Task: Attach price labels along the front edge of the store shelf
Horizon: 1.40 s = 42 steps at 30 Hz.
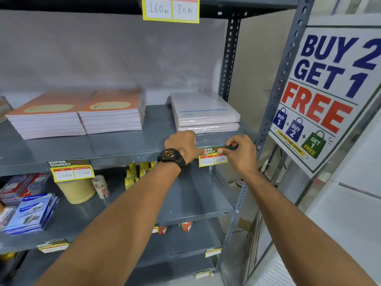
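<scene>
Rack (227, 65): grey slotted steel, several tiers; the working shelf (123, 145) crosses the middle of the view.
Poster (327, 93): at 3 o'clock, a "buy 2 get 1 free" sheet on the rack's end; clear of the work.
Stacks: orange notebooks (78, 112) at 10 o'clock, a wrapped white pad pile (206, 112) at 1 o'clock, right behind the hands; both sit back from the lip.
Lower tier: tape rolls (77, 190), blue packs (31, 213) and yellow bottles (134, 174) around 8 o'clock, below the lip and out of the way.
Left hand (183, 145): curled over the lip, fingers hidden from view, pressing the label's left end; watch on the wrist.
Right hand (241, 151): thumb and forefinger nipped on the label's green top strip at its right end.
Label (213, 159): on the shelf's front edge at centre-right, green header above, two white price boxes hanging below.
Other labels: one (71, 170) already on the same edge at 9 o'clock, one (171, 9) on the tier above at 12.
Handling: thin card, light, bends and creases easily; probably best held by the header ends, then smoothed outward.
In the way: little; the right upright (266, 129) stands close to the right hand.
</scene>
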{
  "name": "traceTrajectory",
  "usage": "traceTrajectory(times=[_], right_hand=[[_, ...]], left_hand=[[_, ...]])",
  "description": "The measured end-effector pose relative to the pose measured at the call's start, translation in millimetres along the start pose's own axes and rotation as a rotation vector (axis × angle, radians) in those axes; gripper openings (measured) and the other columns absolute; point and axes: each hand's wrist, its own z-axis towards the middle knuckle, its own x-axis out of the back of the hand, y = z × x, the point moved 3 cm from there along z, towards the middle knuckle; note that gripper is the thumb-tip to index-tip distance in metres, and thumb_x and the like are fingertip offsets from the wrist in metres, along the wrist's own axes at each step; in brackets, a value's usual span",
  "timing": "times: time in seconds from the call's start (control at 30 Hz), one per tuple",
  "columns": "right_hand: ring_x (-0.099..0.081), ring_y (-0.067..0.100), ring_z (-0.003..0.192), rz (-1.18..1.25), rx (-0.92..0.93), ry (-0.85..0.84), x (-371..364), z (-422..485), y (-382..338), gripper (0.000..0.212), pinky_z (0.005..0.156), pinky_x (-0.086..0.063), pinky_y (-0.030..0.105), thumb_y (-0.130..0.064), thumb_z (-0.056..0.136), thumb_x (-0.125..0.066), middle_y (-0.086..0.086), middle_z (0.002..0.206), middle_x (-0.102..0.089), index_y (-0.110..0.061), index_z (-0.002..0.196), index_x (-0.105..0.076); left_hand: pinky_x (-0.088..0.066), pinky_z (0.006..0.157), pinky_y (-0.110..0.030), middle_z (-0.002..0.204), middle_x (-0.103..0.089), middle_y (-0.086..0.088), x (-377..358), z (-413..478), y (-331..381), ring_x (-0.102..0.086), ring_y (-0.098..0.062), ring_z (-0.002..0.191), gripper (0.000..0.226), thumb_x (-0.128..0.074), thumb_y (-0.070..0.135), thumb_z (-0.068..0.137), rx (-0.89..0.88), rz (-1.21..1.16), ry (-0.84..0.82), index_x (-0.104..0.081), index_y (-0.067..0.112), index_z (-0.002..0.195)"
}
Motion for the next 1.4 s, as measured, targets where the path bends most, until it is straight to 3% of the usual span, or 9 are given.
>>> traceTrajectory(times=[0.17, 0.3, 0.43, 0.63, 1.17, 1.3, 1.4], right_hand=[[-0.046, 0.022, 0.106, -0.305, 0.211, -0.113, -1, -4, -16, 0.031, 0.088, -0.035, 0.037, -0.037, 0.074, -0.076, -0.004, 0.106, -0.057, -0.028, 0.102, -0.065], [-0.051, 0.025, 0.104, -0.465, 0.322, -0.302, -9, 2, -37, 0.040, 0.085, -0.036, 0.040, -0.043, 0.069, -0.077, -0.003, 0.102, -0.060, -0.027, 0.103, -0.063], [-0.057, 0.027, 0.096, -0.519, 0.383, -0.321, -8, 15, -49, 0.037, 0.075, -0.037, 0.035, -0.043, 0.068, -0.079, -0.001, 0.099, -0.065, -0.026, 0.099, -0.067], [-0.058, 0.024, 0.095, -0.449, 0.329, -0.275, 9, 18, -36, 0.036, 0.079, -0.048, 0.037, -0.047, 0.067, -0.081, -0.003, 0.096, -0.070, -0.031, 0.098, -0.072], [-0.054, 0.024, 0.097, -0.385, 0.301, -0.259, 10, 16, -26, 0.035, 0.080, -0.046, 0.036, -0.040, 0.072, -0.079, -0.005, 0.096, -0.071, -0.031, 0.105, -0.072], [-0.058, 0.031, 0.098, -0.428, 0.302, -0.273, 13, 6, -35, 0.026, 0.083, -0.047, 0.039, -0.028, 0.079, -0.075, 0.003, 0.099, -0.072, -0.024, 0.104, -0.072], [-0.064, 0.035, 0.097, -0.367, 0.240, -0.211, 11, -6, -50, 0.019, 0.078, -0.049, 0.037, -0.016, 0.083, -0.068, 0.011, 0.098, -0.074, -0.016, 0.101, -0.073]], left_hand=[[-0.053, 0.075, -0.038, 0.102, -0.068, -0.005, -1, 0, -1, -0.063, -0.031, 0.092, 0.051, -0.071, 0.063, 0.070, -0.032, 0.020, -0.045, -0.057, 0.019, 0.092], [-0.053, 0.077, -0.039, 0.104, -0.068, -0.005, -1, 0, -2, -0.063, -0.030, 0.094, 0.051, -0.070, 0.062, 0.072, -0.049, 0.051, -0.060, -0.057, 0.018, 0.096], [-0.051, 0.076, -0.038, 0.106, -0.067, -0.005, 1, 1, -1, -0.062, -0.030, 0.095, 0.052, -0.068, 0.063, 0.074, -0.042, 0.064, -0.097, -0.057, 0.018, 0.100], [-0.053, 0.079, -0.040, 0.107, -0.067, -0.005, 1, 2, -3, -0.062, -0.030, 0.095, 0.054, -0.068, 0.064, 0.074, -0.041, 0.069, -0.119, -0.056, 0.018, 0.101], [-0.049, 0.073, -0.037, 0.105, -0.066, -0.004, -2, -4, -2, -0.063, -0.030, 0.094, 0.049, -0.063, 0.060, 0.079, -0.074, 0.093, -0.070, -0.053, 0.018, 0.105], [-0.045, 0.068, -0.033, 0.095, -0.062, 0.004, 3, -19, -14, -0.061, -0.021, 0.087, 0.037, -0.065, 0.053, 0.081, -0.142, -0.129, -0.123, -0.051, 0.023, 0.100], [-0.050, 0.077, -0.034, 0.098, -0.061, 0.005, 7, -41, -37, -0.058, -0.016, 0.083, 0.038, -0.070, 0.049, 0.079, -0.216, -0.254, -0.141, -0.054, 0.024, 0.103]])
